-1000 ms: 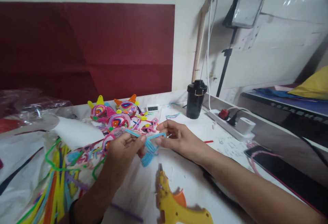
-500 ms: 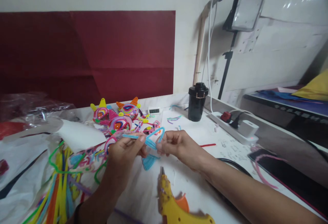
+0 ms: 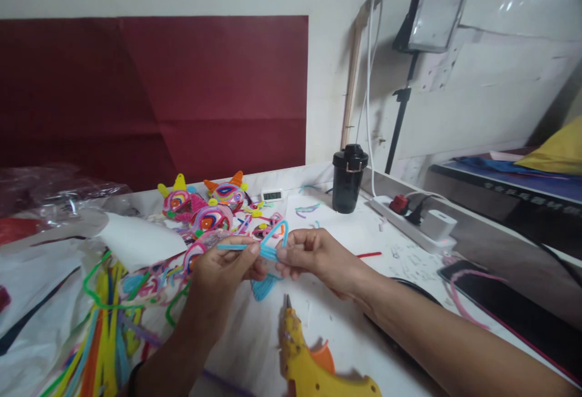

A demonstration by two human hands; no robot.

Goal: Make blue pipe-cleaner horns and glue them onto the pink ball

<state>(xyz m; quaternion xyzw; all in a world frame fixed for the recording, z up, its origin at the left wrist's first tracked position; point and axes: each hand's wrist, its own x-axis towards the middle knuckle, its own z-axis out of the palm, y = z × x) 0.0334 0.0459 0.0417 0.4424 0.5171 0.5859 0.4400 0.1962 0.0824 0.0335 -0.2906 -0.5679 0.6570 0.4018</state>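
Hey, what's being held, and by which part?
A bent light-blue strip, pinched at either side of its raised loop by left hand and right hand.

Light-blue pipe cleaner [image 3: 269,253], folded into loops

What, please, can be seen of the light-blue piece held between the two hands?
The light-blue piece looks like soft, fuzzy craft stem. The left hand and right hand pinch it from either side, above the white table. Between them several strands lie side by side, a pointed loop rises above, and a straight end sticks out leftward. A fanned light-blue bundle shows just below; whether it joins the piece is hidden.
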